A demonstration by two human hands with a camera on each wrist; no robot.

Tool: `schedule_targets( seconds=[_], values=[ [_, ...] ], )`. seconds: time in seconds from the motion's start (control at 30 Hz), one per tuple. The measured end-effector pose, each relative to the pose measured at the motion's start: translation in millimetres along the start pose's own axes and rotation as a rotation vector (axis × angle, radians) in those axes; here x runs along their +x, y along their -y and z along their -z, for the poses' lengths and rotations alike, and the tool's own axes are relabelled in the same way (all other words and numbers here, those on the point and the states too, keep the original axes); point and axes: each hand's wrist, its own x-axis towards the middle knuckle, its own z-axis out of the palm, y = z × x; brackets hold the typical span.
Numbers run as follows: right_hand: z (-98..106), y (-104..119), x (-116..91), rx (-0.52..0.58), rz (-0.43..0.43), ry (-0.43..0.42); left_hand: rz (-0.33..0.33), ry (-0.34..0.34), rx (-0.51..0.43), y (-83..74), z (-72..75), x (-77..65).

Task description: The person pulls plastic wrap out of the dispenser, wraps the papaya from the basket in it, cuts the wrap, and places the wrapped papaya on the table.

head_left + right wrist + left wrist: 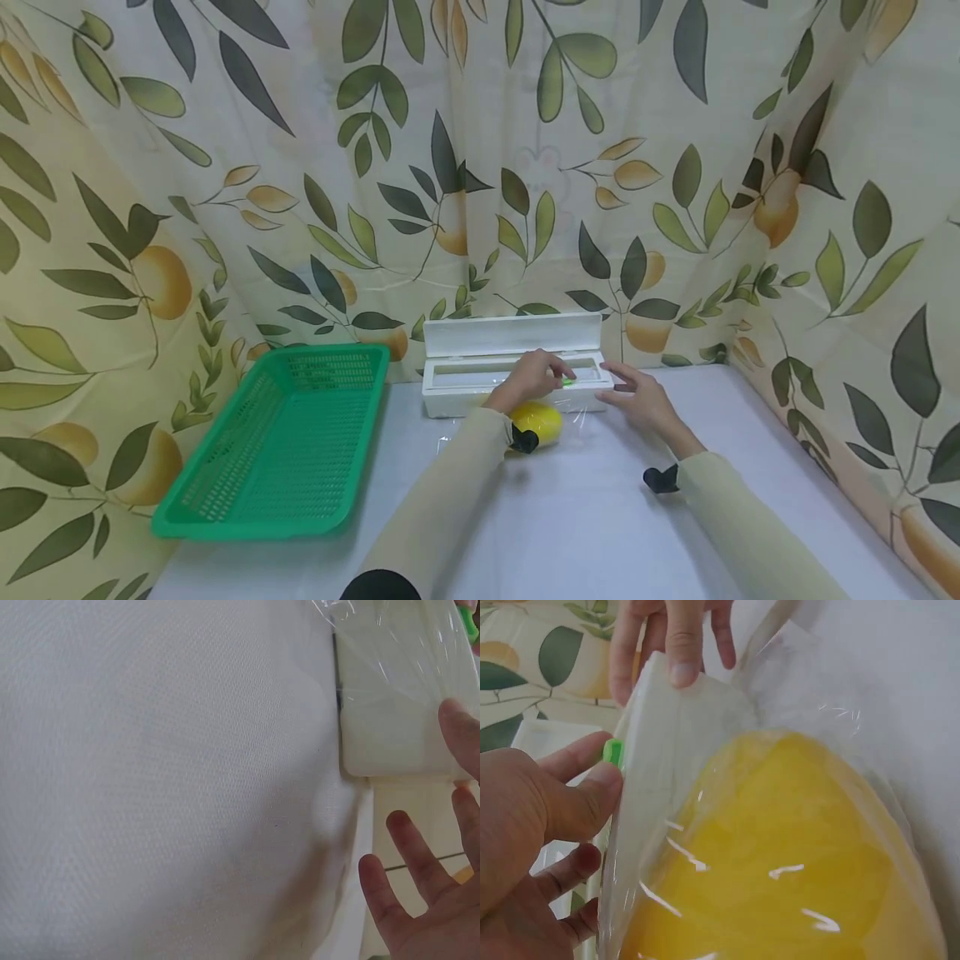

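Note:
A long white cling film box lies at the back of the table with its lid raised. Between thumb and forefinger, my left hand pinches the small green slide cutter on the box's edge. At the box's right end, my right hand holds the corner, thumb on the front face and forefinger at the end, other fingers spread. Clear film runs from the box over a smooth yellow rounded thing, which sits right before the box, partly behind my left wrist.
A green plastic basket with mesh sides stands on the left of the table. The white tablecloth stretches in front of the box. Behind and at both sides hangs a leaf-patterned curtain, close to the box's back.

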Motion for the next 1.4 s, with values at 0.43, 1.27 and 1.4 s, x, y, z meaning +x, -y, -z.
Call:
schedule_targets(
  seconds=[0.43,1.27,1.4],
  values=[
    [-11.0,-3.0,-2.6,0.000,-0.003,-0.005,-0.026,0.087,-0.188,33.6,19.2,-19.5],
    [-1.8,-7.1,2.3,-0.022,0.019,-0.018,0.055,0.000,-0.120,53.1,43.2,-44.0],
    [-2.1,-6.5,3.7,-0.015,0.022,-0.018,0.051,-0.009,-0.099,53.8,48.4,-48.6]
  ],
)
